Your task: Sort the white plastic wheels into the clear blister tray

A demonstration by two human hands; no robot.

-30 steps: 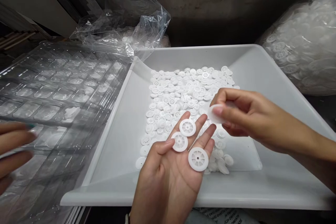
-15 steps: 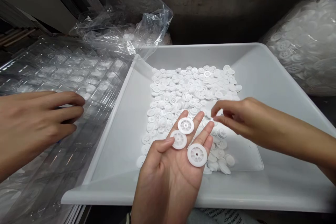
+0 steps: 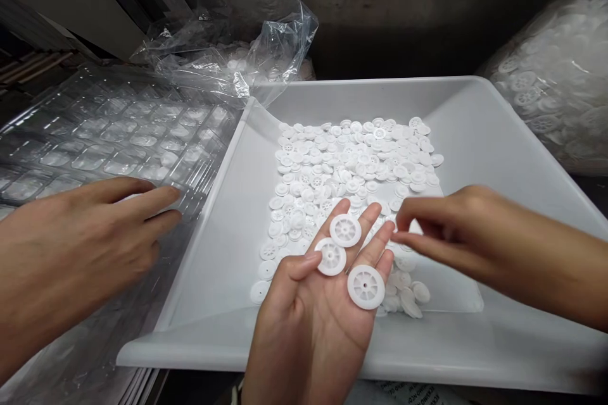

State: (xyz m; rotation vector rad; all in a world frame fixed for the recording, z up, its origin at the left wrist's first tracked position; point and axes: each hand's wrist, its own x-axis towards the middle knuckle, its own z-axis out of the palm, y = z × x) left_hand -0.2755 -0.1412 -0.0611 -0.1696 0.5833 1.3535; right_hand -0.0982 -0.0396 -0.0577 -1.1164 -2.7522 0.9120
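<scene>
My left hand point(image 3: 313, 323) is palm up over the tub, fingers stretched out. Three white plastic spoked wheels lie on it: one wheel point(image 3: 345, 230) across the fingers, a second wheel point(image 3: 331, 256) under the thumb tip, a third wheel point(image 3: 365, 286) at the base of the outer fingers. To its right, my right hand point(image 3: 441, 224) has its thumb and fingers pinched beside the left fingertips. Something white shows between them; whether it is held is unclear. Loose wheels point(image 3: 351, 158) are heaped in the grey-white tub point(image 3: 513, 158) beneath.
At the left, another person's hand point(image 3: 109, 228) reaches over stacked clear plastic trays point(image 3: 142, 133) with moulded pockets. An open clear bag point(image 3: 285, 31) stands behind the tub. A large bag of white wheels point(image 3: 560, 82) bulges at the right.
My right hand has shifted slightly right and down, its fingers still pinched. The three wheels stay on my left hand. The other person's hand has moved right and down over the trays.
</scene>
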